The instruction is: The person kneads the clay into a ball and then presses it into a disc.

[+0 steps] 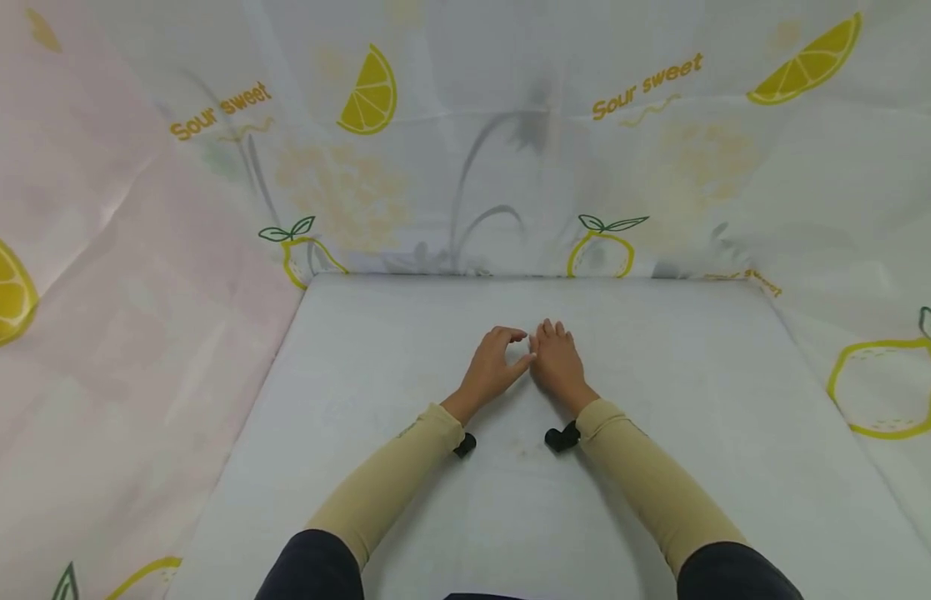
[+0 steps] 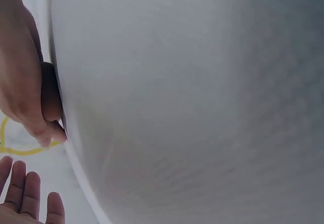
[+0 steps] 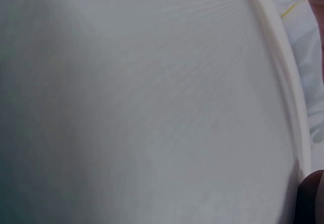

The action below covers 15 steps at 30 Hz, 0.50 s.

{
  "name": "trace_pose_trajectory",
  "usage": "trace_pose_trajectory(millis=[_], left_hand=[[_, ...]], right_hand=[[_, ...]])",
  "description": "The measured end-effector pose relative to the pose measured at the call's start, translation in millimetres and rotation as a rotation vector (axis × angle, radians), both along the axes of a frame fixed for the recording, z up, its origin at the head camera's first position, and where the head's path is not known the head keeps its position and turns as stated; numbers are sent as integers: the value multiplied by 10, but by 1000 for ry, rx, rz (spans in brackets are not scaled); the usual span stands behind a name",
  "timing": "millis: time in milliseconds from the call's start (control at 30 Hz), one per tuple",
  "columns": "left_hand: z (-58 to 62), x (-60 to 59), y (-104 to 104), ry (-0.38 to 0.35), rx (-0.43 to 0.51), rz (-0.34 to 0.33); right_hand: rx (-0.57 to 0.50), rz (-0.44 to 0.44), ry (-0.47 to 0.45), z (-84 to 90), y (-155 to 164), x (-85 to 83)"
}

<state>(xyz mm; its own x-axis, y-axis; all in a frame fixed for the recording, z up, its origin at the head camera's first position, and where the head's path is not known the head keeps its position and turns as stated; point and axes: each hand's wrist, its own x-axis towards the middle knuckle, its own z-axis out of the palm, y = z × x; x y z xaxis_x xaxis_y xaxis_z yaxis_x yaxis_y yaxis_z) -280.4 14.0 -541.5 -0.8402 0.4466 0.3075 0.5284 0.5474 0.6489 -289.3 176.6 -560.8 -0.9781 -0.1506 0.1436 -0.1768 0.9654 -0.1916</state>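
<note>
My left hand (image 1: 491,367) is over the white table, thumb and fingers parted with a gap between them and nothing held. Its fingertips point toward my right hand (image 1: 558,362), which lies palm down close by, fingers extended forward. The thumb tip of the left is at the right hand's side; whether they touch I cannot tell. In the left wrist view the right hand (image 2: 17,77) appears at upper left, with left fingers (image 2: 30,196) below it. The right wrist view catches only slivers of skin at its right edge.
The white tabletop (image 1: 405,333) spreads around both hands. Lemon-printed white curtain (image 1: 465,167) hangs behind and at the sides, reaching the table's edges. A black heart-shaped piece (image 1: 562,437) is at the right wrist, and a similar dark piece (image 1: 465,445) at the left.
</note>
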Motion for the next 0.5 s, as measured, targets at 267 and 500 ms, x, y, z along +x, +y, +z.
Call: trace_pose_trajectory(millis=[267, 500], left_hand=[[-29, -2, -107, -21, 4, 7], [-18, -20, -231, -51, -2, 27]], right_hand=[[6, -68, -81, -76, -55, -70], [-20, -98, -109, -83, -73, -77]])
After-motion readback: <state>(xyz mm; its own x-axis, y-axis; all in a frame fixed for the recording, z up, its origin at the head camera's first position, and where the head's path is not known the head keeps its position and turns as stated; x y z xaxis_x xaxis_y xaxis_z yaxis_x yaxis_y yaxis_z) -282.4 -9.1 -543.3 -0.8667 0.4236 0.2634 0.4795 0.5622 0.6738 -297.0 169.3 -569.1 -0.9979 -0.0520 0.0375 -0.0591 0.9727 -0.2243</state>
